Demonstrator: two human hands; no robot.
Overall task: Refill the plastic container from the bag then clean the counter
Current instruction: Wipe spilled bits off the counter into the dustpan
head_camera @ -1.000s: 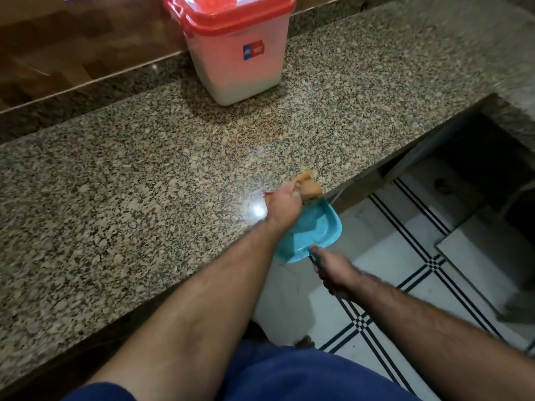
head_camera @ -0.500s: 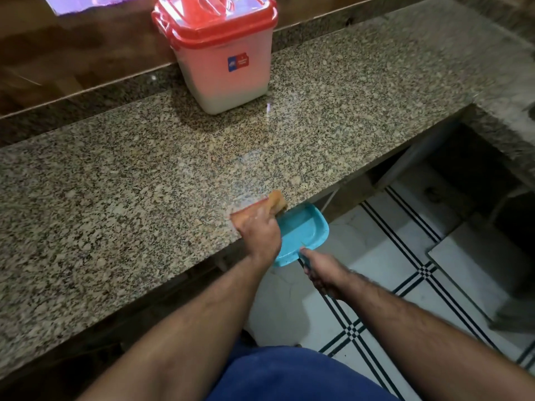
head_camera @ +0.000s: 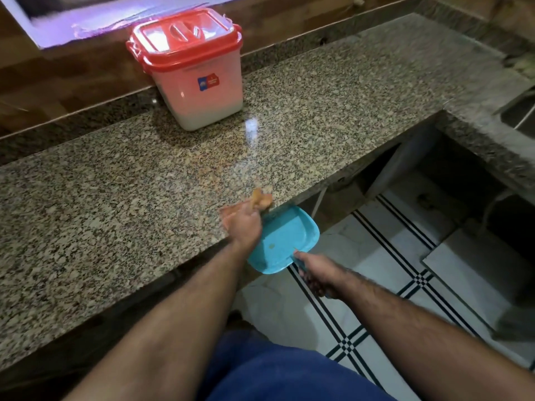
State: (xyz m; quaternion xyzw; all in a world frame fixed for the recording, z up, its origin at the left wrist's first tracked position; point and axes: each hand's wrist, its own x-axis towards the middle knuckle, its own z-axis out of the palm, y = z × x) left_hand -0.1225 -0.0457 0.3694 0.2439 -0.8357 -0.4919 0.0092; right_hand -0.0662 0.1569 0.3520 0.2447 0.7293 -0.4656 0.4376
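A clear plastic container (head_camera: pixel 199 91) with a red lid shut on it stands at the back of the granite counter (head_camera: pixel 115 198), partly filled with white contents. My left hand (head_camera: pixel 244 224) grips an orange cloth (head_camera: pixel 259 199) at the counter's front edge. Just below that edge my right hand (head_camera: pixel 317 273) holds a blue dustpan (head_camera: pixel 285 240) by its handle. A few small crumbs lie in the pan. The bag is not in view.
A wooden backsplash and a lit window ledge (head_camera: pixel 86 21) run behind the counter. A sink (head_camera: pixel 521 114) sits at the far right. Below the counter is a dark opening (head_camera: pixel 434 169), and a white tiled floor (head_camera: pixel 376 270) with black lines.
My left hand has swept the cloth along the counter's front edge, left and back toward the dustpan. The right hand keeps the pan under the edge. The view has tilted up.
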